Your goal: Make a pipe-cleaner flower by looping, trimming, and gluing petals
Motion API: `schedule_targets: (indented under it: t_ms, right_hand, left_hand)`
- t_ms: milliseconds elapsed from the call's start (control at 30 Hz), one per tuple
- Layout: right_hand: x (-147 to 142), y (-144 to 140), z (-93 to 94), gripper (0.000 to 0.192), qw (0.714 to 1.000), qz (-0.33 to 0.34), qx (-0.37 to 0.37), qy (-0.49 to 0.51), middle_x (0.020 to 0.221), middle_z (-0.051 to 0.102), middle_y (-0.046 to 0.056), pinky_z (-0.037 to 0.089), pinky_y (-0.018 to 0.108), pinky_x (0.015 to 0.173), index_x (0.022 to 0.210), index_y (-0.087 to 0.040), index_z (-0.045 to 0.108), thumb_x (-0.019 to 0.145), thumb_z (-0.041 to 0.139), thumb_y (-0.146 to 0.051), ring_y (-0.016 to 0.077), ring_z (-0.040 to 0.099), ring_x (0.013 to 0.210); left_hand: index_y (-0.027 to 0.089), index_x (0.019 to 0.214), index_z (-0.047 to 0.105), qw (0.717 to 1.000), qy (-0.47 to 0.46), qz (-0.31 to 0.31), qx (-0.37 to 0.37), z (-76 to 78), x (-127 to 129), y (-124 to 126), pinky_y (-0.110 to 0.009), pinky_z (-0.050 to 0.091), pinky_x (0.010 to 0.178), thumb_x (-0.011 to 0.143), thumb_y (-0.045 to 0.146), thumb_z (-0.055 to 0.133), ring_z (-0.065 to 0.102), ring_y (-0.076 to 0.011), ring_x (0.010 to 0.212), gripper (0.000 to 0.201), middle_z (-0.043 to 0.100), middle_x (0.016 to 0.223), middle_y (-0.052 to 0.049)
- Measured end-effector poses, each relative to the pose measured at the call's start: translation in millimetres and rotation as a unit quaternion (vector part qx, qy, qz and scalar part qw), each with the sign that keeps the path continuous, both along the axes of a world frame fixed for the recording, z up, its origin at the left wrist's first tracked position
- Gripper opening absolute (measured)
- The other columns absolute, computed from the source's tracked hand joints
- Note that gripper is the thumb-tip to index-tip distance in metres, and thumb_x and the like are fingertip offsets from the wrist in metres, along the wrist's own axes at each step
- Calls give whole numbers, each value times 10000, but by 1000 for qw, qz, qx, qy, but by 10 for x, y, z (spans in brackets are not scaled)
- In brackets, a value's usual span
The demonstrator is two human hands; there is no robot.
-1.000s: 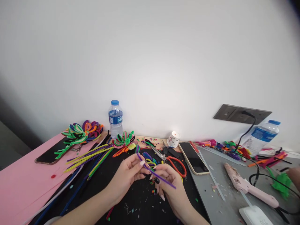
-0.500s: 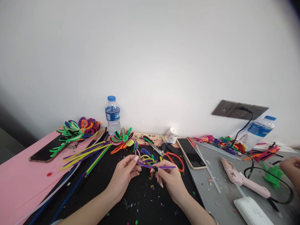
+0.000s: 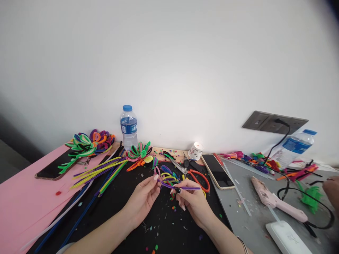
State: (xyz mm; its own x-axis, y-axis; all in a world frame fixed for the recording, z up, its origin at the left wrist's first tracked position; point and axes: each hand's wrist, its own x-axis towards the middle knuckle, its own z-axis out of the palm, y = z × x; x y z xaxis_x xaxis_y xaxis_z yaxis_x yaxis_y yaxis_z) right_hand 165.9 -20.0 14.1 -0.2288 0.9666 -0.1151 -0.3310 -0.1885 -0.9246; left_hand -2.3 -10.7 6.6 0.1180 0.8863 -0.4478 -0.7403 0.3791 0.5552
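A purple pipe cleaner [image 3: 167, 185] is stretched between my two hands above the black mat [image 3: 106, 222]. My left hand [image 3: 147, 197] pinches its left end between thumb and forefinger. My right hand [image 3: 189, 199] grips it further along, and a short straight end sticks out to the right. Just behind my fingers lie bent pipe cleaners [image 3: 166, 169] in purple, yellow and blue, partly hidden by the hands. Scissors with orange handles [image 3: 201, 180] rest beyond my right hand. To the left is a pipe-cleaner flower [image 3: 140, 152] with green, pink and black petals.
Loose pipe cleaners [image 3: 100, 171] lie left, near more flowers [image 3: 90, 143] and a dark phone [image 3: 53, 167]. A water bottle [image 3: 129, 128] and paper cup [image 3: 195, 151] stand by the wall. Rightward are another phone [image 3: 218, 173], a pink glue gun [image 3: 278, 204] and another person's hand [image 3: 331, 190].
Both hands keep hold of the purple pipe cleaner, with only slight finger movement. The whole view has shifted a little. The other person's hand at the right edge has moved.
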Motion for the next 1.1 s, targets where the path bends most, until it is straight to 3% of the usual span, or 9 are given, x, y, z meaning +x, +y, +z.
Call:
schedule_targets:
  t_ms: [133, 367, 533, 700, 867, 967, 1100]
  right_hand:
    - [-7, -13, 10, 164, 1000, -8, -4, 9, 691, 650, 29, 324, 176, 363, 736, -154, 606, 655, 699, -263, 70, 468, 440]
    - [1, -8, 8, 159, 1000, -7, 7, 15, 696, 640, 34, 331, 182, 371, 743, -153, 594, 682, 675, -276, 73, 470, 444]
    - [-5, -11, 30, 175, 1000, -3, 12, 22, 645, 626, 21, 311, 173, 360, 753, -146, 581, 693, 669, -285, 64, 455, 415]
    - [-11, -11, 26, 203, 1000, 12, 15, 4, 606, 613, 5, 319, 170, 360, 700, -153, 519, 721, 646, -310, 62, 448, 403]
    - [-4, -1, -1, 259, 1000, 13, 15, -15, 579, 593, -14, 314, 170, 356, 710, -170, 467, 723, 629, -372, 64, 438, 400]
    - [5, 6, -19, 260, 999, 21, 23, -19, 581, 588, -17, 315, 174, 359, 718, -179, 438, 750, 598, -381, 66, 436, 395]
    - [26, 9, -51, 247, 999, 15, 37, -29, 542, 532, -44, 288, 170, 356, 726, -185, 431, 797, 531, -399, 59, 398, 384]
  left_hand:
    - [121, 828, 635, 1000, -22, 2, -7, -18, 5, 7, -113, 537, 595, 781, 31, 535, 625, -67, 639, 143, 645, 766, -29]
    - [127, 740, 622, 1000, -8, -30, 2, -33, 6, -25, -125, 519, 577, 742, 67, 598, 606, -67, 615, 65, 618, 690, -11]
    - [147, 639, 582, 987, 85, -108, 78, 2, 6, -81, -132, 454, 543, 667, 258, 692, 513, -51, 538, 159, 532, 571, 36]
    - [140, 590, 566, 942, 251, -135, 176, 85, -5, -89, -170, 399, 518, 702, 344, 633, 475, -78, 506, 242, 526, 521, 22]
    - [161, 630, 591, 938, 271, -133, 169, 114, -4, -77, -198, 388, 528, 716, 380, 590, 471, -103, 513, 235, 518, 529, 22]
    - [164, 603, 579, 902, 338, -147, 224, 115, -15, -77, -205, 385, 528, 737, 370, 561, 471, -115, 518, 247, 507, 529, 15]
    - [164, 569, 563, 805, 448, -185, 342, 115, -33, -93, -206, 369, 535, 760, 295, 534, 478, -116, 555, 233, 503, 611, 10]
